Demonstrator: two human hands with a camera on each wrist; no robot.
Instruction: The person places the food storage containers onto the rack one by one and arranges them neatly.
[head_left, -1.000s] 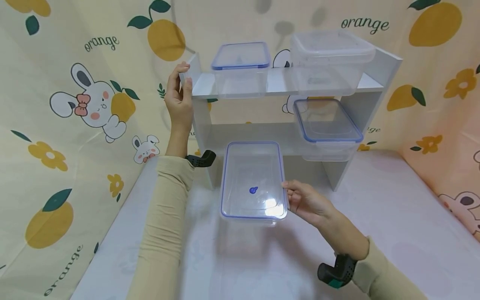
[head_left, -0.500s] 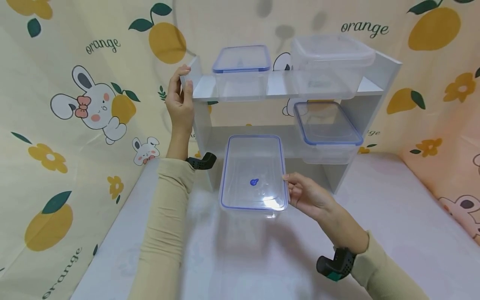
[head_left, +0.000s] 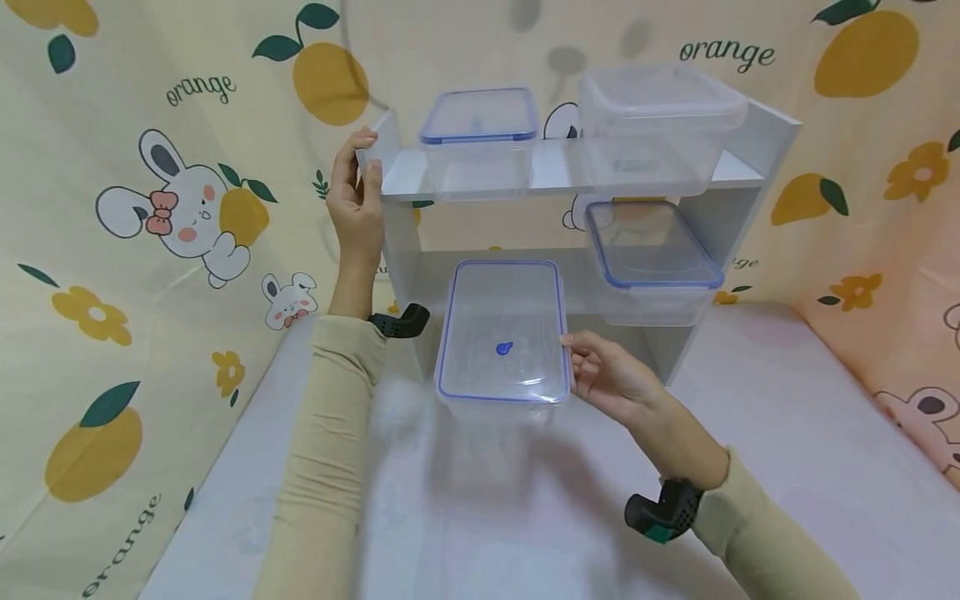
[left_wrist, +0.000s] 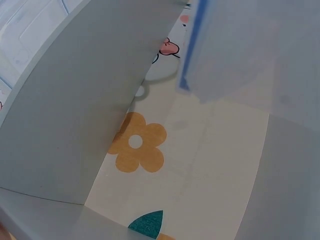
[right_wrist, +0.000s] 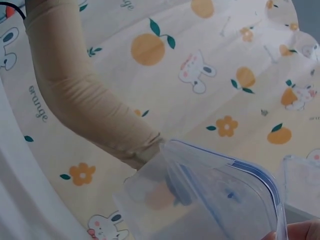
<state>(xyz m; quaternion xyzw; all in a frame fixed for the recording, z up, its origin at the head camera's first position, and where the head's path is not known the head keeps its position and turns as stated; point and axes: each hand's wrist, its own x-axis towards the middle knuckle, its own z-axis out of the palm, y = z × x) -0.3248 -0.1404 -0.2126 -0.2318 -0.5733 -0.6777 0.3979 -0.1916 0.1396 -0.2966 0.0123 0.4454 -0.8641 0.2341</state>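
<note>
My right hand (head_left: 618,379) pinches the right edge of a clear plastic food container (head_left: 498,300) with a blue-rimmed lid. The container is off the table, lid up, in front of the white shelf (head_left: 408,177); a small blue mark sits on its lid. In the right wrist view, its corner fills the lower part, with fingertips (right_wrist: 300,231) at the bottom edge. My left hand (head_left: 356,204) grips the upper front edge of the shelf's left side panel, fingers outside and thumb at the front. The left wrist view shows grey shelf panels, but not that hand's grip.
Another blue-rimmed container (head_left: 480,167) stands on the upper board, with a larger, frosted one (head_left: 660,150) to its right. A third blue-rimmed container (head_left: 656,250) sits on the middle board at the right. A patterned cloth (head_left: 187,333) hangs behind the pale table (head_left: 795,433).
My right hand has raised the container and brought it toward the shelf's middle board, so it appears higher in view. My left hand keeps its hold on the side panel.
</note>
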